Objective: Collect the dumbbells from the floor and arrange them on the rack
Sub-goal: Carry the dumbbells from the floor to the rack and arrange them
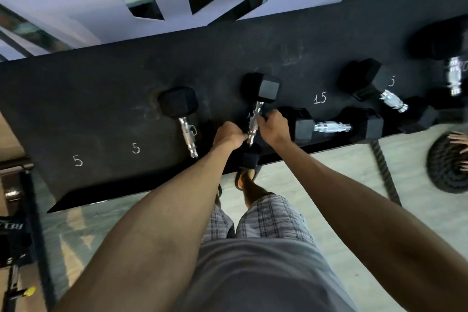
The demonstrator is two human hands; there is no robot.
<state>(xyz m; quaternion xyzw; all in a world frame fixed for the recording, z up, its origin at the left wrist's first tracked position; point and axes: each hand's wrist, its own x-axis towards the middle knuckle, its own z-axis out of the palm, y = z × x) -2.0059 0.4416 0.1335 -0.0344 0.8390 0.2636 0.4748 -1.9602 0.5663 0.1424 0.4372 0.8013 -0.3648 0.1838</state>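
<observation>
Head view, looking down at a black rack shelf [101, 88] with chalk numbers: two "5" marks at left, a "15" [319, 98] right of centre.

Both hands are on one hex dumbbell [255, 111] at the shelf's middle, lying front to back. Its far head rests on the shelf; its near head sits at or just over the front edge, partly hidden by the hands. Left hand [229, 134] has its fingers curled in, tips pressed to the lower part of the chrome handle from the left side. Right hand [272, 128] has its fingers wrapped over the handle's upper part from the right; cannot tell how tight the grip is.

Other dumbbells on the shelf:
- left dumbbell [181, 114], just left of the hands, same front-to-back lay, near head not visible.
- sideways dumbbell [334, 126], lying left to right along the front edge, its left head just beside the right hand.
- angled dumbbell [379, 91], further right, tilted.
- big dumbbell [453, 71] at the far right edge, blurred.

Below the shelf: pale floor [291, 177], plaid shorts, a sandalled foot [247, 178], a coiled battle rope [448, 167] at right. Another person's fingers show at the right frame edge near the rope.
</observation>
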